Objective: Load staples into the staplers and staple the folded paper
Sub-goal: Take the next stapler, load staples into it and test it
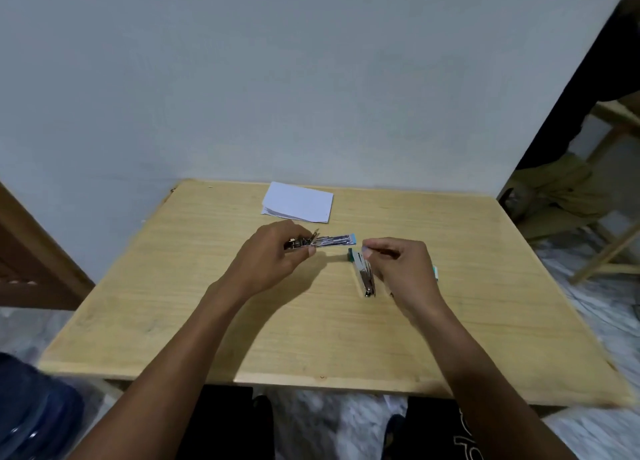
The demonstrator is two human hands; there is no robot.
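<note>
My left hand (pixel 277 251) holds a small metal stapler (pixel 329 240) by its rear end, a little above the table; its blue-tipped front points right and the top looks lifted open. A second silver stapler (pixel 363 276) with a teal end lies on the wooden table (pixel 242 338) below my right hand. My right hand (pixel 401 265) has its thumb and forefinger pinched together just right of the held stapler's tip; whether a staple strip is between them is too blurred to tell. The folded white paper (pixel 298 202) lies near the table's far edge.
A small teal and white object (pixel 435 272) peeks out behind my right hand. A wall stands right behind the table. A wooden frame (pixel 609 244) and clothes are at the right, a blue plastic thing (pixel 31 411) at the lower left.
</note>
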